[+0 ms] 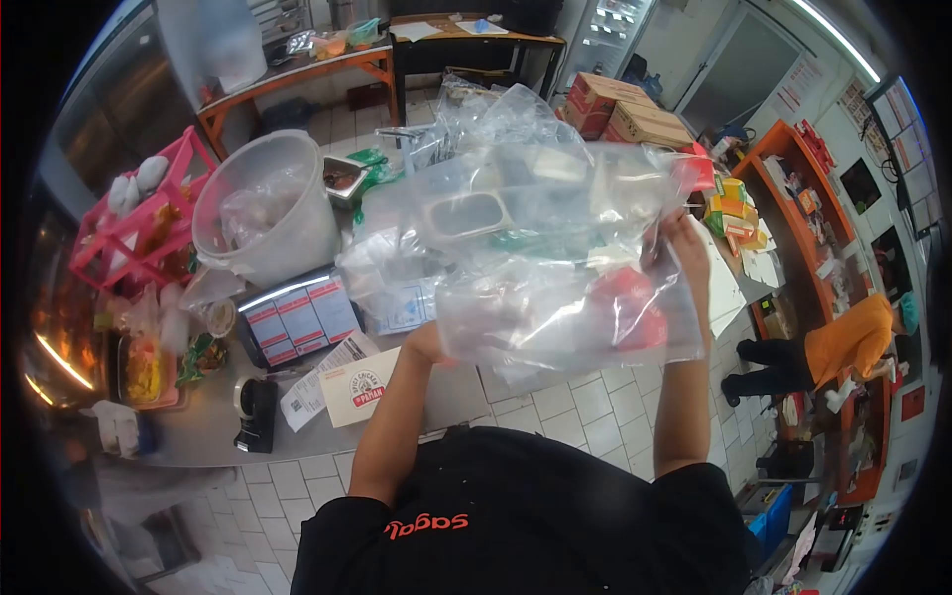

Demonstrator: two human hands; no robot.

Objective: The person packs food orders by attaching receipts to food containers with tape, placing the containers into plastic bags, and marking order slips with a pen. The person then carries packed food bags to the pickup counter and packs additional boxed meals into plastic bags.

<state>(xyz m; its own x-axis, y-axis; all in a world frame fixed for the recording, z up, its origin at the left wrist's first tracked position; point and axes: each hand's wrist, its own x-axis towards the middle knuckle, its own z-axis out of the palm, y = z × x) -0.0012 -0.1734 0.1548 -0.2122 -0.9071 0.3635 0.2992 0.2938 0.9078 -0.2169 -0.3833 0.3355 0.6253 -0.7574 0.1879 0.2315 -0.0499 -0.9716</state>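
A large clear plastic bag (535, 317) is spread out in front of me above the counter. My right hand (682, 243) grips its right side, fingers closed on the film. At the bag's lower left edge is my left hand (428, 343), closed on the plastic with its fingertips mostly hidden. Through the film I see blurred shapes, among them a red patch and a pale rectangular container rim (466, 213); whether these are inside the bag or behind it, I cannot tell. More crumpled clear bags (506, 114) lie beyond.
To the left are a white bucket (263, 213) holding plastic bags, a pink crate (149, 218), a tablet (302, 317), a tape dispenser (256, 412) and a printed card (362, 387). Cardboard boxes (645, 124) stand behind. Another person in orange (843, 342) is at the right shelves.
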